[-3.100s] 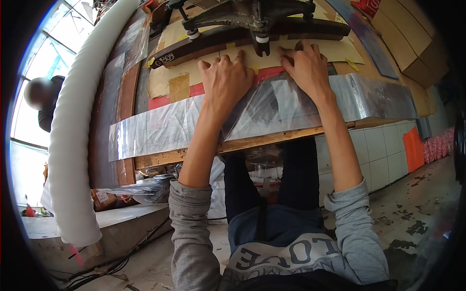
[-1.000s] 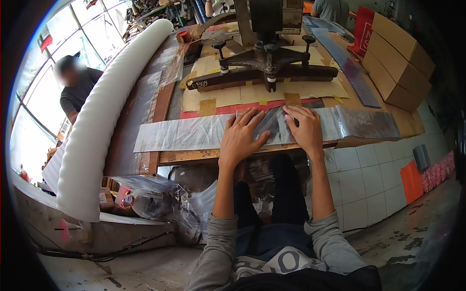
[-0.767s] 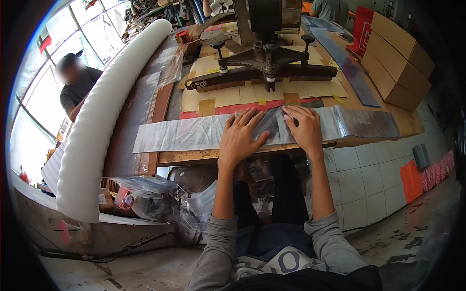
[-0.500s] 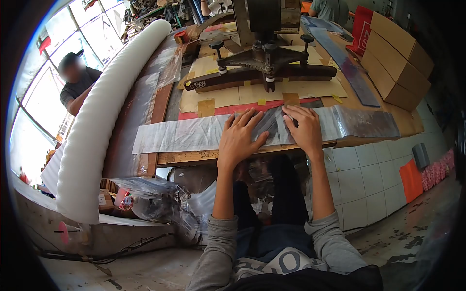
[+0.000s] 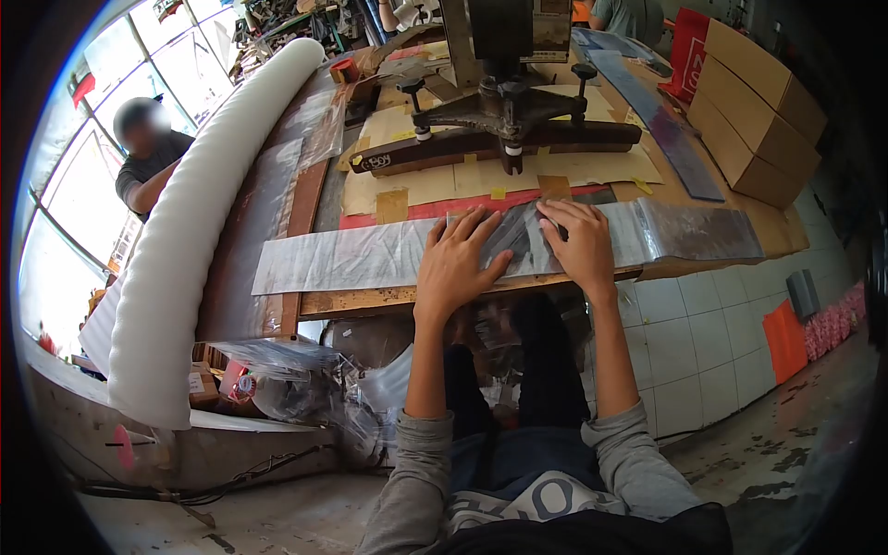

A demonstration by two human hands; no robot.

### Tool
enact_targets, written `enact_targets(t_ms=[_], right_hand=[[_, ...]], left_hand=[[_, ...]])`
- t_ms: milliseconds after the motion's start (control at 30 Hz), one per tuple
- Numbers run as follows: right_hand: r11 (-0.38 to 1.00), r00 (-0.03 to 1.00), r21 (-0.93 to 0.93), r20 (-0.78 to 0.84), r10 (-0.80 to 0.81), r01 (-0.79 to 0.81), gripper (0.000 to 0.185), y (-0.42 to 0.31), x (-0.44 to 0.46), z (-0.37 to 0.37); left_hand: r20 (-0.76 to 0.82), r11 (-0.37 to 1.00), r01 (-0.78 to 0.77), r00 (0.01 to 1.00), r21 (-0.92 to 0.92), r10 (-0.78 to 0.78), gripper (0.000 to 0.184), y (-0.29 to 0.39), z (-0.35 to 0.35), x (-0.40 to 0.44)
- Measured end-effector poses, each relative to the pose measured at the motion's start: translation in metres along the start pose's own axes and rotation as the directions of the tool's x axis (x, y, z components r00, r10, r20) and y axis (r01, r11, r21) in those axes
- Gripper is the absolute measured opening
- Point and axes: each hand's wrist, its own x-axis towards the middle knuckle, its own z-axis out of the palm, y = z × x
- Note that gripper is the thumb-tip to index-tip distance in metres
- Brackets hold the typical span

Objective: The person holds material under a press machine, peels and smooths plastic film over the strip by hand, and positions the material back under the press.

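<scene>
A long strip of clear plastic film lies along the front edge of the wooden work table. My left hand rests flat on the strip near its middle, fingers spread. Just to the right, my right hand also presses on the film, its fingers stretched forward and thumb apart. Between the hands the plastic is wrinkled and looks darker. Beyond my fingertips is a dark metal press bar above tan sheets and a red sheet.
A thick white foam roll runs along the table's left side, with a person behind it. Cardboard boxes and a blue-grey plastic strip lie on the right. Another person is at the back right.
Both hands and the plastic strip stay in place. The person on the left has shifted their head slightly; the camera view is almost the same.
</scene>
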Motion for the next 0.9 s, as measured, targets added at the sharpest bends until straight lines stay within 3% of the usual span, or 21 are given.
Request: enact_targets(t_ms=[567,900], right_hand=[[1.0,1.0,0.008,-0.007,-0.027,0.028,0.024,0.0023,0.0007,0.0007],[1.0,1.0,0.012,0.011,-0.027,0.027,0.028,0.0049,0.0024,-0.0005]], left_hand=[[-0.028,1.0,-0.014,1.0,-0.001,0.014,0.06,-0.0005,0.0002,0.0001],[-0.04,0.999,0.003,0.999,-0.051,-0.005,0.043,0.0003,-0.0005,-0.0013]])
